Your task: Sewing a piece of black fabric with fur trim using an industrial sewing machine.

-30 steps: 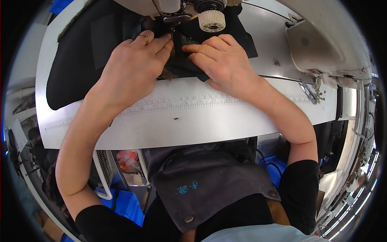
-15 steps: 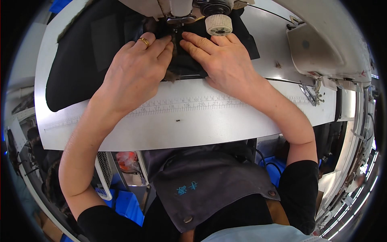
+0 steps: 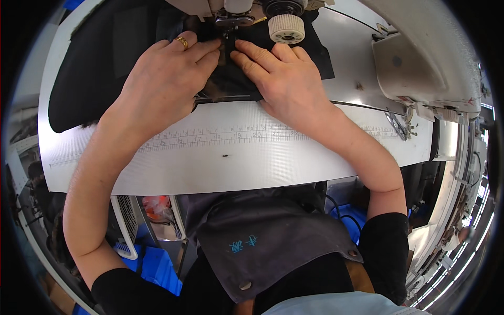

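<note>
A large piece of black fabric (image 3: 84, 86), with some dark fur at its edge, lies under the head of a sewing machine (image 3: 235, 20). My left hand (image 3: 165, 76), with a gold ring on one finger, rests on the fabric, fingers stretched toward the presser foot. On the other side of the foot my right hand (image 3: 286, 76) presses the cloth with its index and middle fingers extended; the other fingers bend a little. Both sets of fingertips are close to the needle area. Cloth directly beneath the hands is hidden, and the needle itself is hard to make out.
A white dial (image 3: 286, 29) juts out just above my right hand. The pale worktable (image 3: 184, 173) has a printed ruler (image 3: 231, 137). Small metal snips (image 3: 397, 125) lie at the right, near the machine body (image 3: 420, 68). Below stand a white basket (image 3: 126, 223) and blue bins (image 3: 160, 270).
The black fabric has slid a little farther away, under the machine head. My left hand and forearm have shifted slightly left and forward; my right hand stays beside the presser foot. The whole view has shifted slightly.
</note>
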`<state>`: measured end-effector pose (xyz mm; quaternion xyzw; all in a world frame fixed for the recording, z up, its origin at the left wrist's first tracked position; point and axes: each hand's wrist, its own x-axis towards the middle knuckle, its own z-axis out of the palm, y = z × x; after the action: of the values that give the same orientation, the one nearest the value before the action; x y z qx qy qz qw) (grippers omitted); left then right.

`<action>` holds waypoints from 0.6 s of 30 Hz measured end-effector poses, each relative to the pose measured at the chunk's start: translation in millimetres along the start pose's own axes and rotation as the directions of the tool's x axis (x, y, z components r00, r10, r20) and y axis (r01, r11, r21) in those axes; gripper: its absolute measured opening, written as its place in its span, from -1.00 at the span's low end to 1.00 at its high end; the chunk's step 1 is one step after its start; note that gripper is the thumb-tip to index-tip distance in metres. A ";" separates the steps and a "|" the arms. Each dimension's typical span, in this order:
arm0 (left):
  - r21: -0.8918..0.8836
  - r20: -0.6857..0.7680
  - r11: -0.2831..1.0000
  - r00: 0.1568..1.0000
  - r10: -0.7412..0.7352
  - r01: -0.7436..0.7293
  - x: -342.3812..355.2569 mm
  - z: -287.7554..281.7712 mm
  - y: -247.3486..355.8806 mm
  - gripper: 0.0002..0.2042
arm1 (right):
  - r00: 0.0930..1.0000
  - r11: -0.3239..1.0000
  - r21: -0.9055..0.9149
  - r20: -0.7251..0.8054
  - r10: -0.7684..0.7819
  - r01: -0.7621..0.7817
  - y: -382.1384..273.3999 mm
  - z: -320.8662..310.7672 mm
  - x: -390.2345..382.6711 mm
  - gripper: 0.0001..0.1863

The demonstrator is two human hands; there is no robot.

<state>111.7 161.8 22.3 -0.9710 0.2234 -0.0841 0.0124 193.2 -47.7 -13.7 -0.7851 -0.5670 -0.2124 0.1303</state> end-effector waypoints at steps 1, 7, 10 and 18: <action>0.027 -0.016 1.000 1.000 0.004 -0.004 -0.1 1.1 0.1 -0.37 | 1.000 1.000 0.000 0.000 -0.001 0.001 0.3 0.5 0.1 -0.63; -0.015 -0.050 0.999 0.997 -0.053 0.052 2.3 0.6 4.7 -0.36 | 1.000 1.000 -0.011 -0.020 0.008 -0.009 0.9 1.8 -0.9 -0.65; 0.059 -0.049 0.998 0.998 -0.028 0.030 2.2 0.2 5.4 -0.51 | 0.999 1.000 -0.008 -0.035 0.011 -0.011 1.6 2.7 -1.6 -0.66; 0.041 -0.089 0.999 0.996 -0.024 0.028 4.1 2.1 0.3 -0.53 | 0.999 1.000 0.006 -0.037 0.031 -0.030 2.1 2.7 -0.4 -0.64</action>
<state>115.6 159.7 20.9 -0.9687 0.2093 -0.1318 0.0220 195.6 -47.5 -16.2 -0.7893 -0.5530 -0.2232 0.1461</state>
